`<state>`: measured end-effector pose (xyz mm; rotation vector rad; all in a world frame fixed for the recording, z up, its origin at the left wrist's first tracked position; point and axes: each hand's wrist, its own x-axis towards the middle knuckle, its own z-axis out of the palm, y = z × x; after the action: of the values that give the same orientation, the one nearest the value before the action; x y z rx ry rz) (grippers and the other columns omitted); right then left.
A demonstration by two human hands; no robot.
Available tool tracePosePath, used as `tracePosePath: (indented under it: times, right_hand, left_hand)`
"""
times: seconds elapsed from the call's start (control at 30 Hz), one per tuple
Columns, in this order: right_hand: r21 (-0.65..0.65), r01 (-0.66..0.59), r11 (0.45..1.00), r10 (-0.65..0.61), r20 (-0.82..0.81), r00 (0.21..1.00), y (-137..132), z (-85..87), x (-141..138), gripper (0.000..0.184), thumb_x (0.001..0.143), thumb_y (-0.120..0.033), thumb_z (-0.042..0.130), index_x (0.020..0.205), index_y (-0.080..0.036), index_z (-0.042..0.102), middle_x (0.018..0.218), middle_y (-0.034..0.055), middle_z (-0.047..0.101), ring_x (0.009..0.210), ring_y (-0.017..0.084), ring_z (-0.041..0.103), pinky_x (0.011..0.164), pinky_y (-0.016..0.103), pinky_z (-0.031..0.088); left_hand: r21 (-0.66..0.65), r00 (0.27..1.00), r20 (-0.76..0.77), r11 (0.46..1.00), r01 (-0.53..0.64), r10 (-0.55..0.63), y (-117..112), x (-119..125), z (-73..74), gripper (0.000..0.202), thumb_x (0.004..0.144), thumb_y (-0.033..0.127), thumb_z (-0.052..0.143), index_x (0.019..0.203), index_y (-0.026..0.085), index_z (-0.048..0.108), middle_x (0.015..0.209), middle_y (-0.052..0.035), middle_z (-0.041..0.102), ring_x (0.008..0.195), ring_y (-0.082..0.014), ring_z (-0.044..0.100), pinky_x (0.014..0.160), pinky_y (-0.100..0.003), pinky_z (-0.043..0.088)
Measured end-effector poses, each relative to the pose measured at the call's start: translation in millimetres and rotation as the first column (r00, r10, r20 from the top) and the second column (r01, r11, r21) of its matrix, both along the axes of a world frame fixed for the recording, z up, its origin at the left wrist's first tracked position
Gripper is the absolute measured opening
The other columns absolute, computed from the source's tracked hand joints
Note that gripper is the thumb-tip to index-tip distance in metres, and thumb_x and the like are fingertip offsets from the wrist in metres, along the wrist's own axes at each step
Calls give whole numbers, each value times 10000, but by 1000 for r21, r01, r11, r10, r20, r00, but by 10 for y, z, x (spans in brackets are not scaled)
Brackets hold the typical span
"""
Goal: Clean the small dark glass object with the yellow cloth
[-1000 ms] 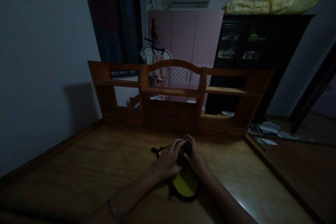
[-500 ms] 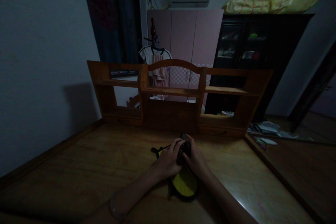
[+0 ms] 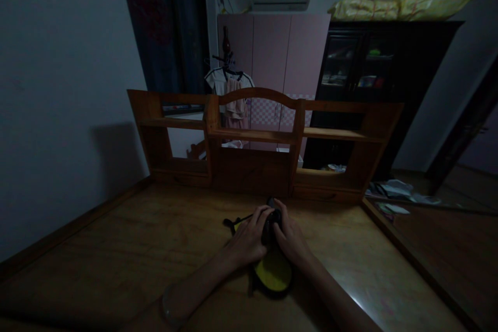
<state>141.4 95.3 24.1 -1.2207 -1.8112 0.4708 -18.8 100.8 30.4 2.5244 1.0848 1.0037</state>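
Note:
A small black object with rounded, glossy parts is held between my two hands, its kind hard to make out in the dim light. My left hand wraps round its left side, fingers curled over the top. My right hand closes on its right side, with the thumb lying against it. Beneath the hands lies an open pouch-like case with a yellow inside and black edge, partly hidden by the hands. A dark strap or cord end sticks out at its left.
The wooden tabletop has a raised edge on the right. A wooden shelf unit stands along its far side. A wall borders the left. Behind stand a pink wardrobe, a dark cabinet and hanging clothes.
My right thumb has shifted slightly on the black object. Both hands stay in nearly the same place, and the case has not visibly moved.

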Motion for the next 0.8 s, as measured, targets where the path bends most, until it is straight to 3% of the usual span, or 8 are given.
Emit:
tracePosePath:
  times: [0.33, 0.8]
  right_hand:
    - [-17, -11, 1000, 11, -6, 1000, -8, 3, 5, 624, 848, -122, 399, 1434, -224, 210, 1331, 82, 493, 1183, 215, 508, 1017, 407, 384]
    - [-16, -14, 1000, 13, -5, 1000, 9, -18, 10, 634, 838, -102, 387, 1433, -224, 203, 1325, 83, 502, 1158, 209, 526, 995, 402, 404]
  left_hand:
    - [-4, 1000, 4, 1000, 3, -3, -10, -2, 20, 825, 631, 62, 557, 1360, 303, 255, 1396, -44, 343, 1138, -254, 503, 932, -432, 464]
    - [2, 1000, -18, 1000, -22, 22, -8, 3, 7, 825, 627, 66, 550, 1358, 305, 250, 1385, -44, 353, 1099, -248, 527, 895, -421, 483]
